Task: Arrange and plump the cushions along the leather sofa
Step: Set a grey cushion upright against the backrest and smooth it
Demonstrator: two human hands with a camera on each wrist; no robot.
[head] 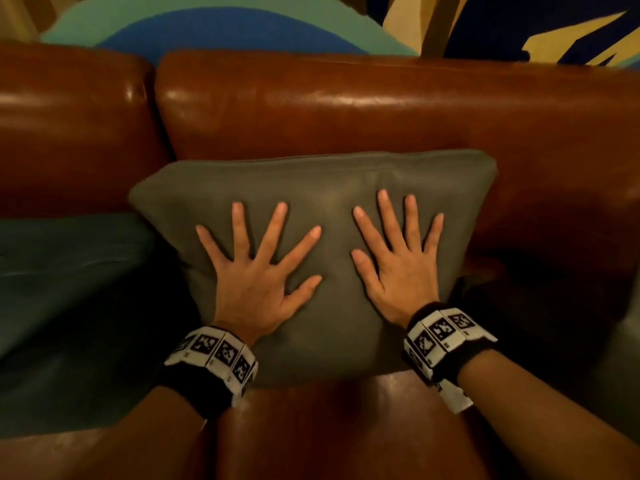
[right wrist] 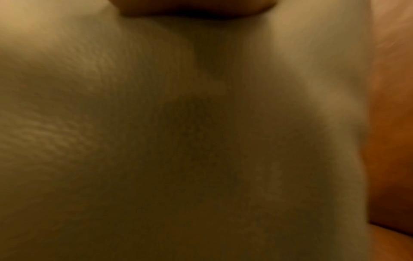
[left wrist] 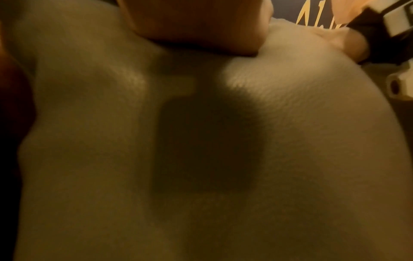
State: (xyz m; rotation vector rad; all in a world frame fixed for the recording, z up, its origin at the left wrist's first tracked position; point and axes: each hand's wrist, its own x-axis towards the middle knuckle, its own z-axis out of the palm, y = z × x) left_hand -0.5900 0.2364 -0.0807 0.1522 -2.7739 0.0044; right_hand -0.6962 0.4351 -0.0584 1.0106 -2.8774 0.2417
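Brown leather sofa (head: pixel 346 109) held a grey-green cushion (head: pixel 311 174) against its backrest. I pressed my left hand (head: pixel 256 285) and right hand (head: pixel 401 271) flat on it, fingers spread apart.

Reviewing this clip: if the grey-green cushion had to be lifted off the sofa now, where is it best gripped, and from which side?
Probably by its two upper corners, one hand each, coming from the front and above. The grey-green cushion leans against the leather sofa backrest, so its top seam and corners stand free. The left hand and right hand lie flat with fingers spread on its face, gripping nothing.
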